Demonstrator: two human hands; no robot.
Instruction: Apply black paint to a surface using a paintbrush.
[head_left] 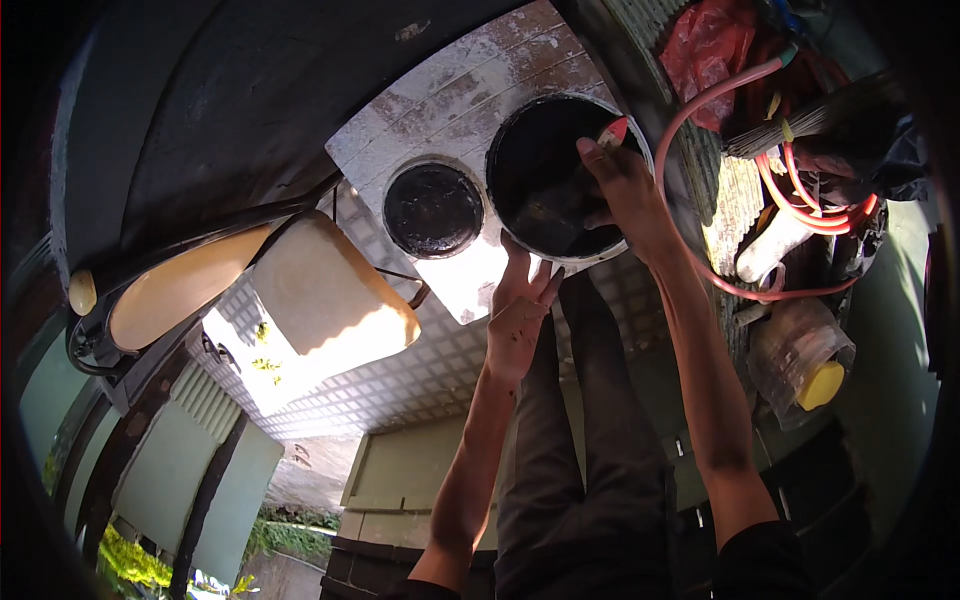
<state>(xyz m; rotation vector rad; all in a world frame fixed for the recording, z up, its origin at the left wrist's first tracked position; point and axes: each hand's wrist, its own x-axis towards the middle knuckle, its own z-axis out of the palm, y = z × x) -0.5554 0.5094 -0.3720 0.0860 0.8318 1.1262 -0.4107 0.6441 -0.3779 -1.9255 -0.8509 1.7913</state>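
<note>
A large round bucket (pixel 520 205) with a pale rim and a dark inside stands on a worn, paint-spotted board. My left hand (pixel 520 312) is at its near side, with the fingers against the rim and wall. Over the bucket's right part, my right hand (pixel 632 195) grips a tool with a red end (pixel 616 130). The rest of that tool is hidden by the hand and the dark shade, so its kind cannot be told. To the left of the bucket sits a smaller round tub (pixel 433 209), with a black, shiny surface.
A chair with a pale seat (pixel 330 285) and a tan backrest (pixel 185 285) is at the left. On the right, a pinkish hose (pixel 690 262) curves past the bucket, near a red plastic bag (pixel 708 60) and a clear container with a yellow lid (pixel 822 385).
</note>
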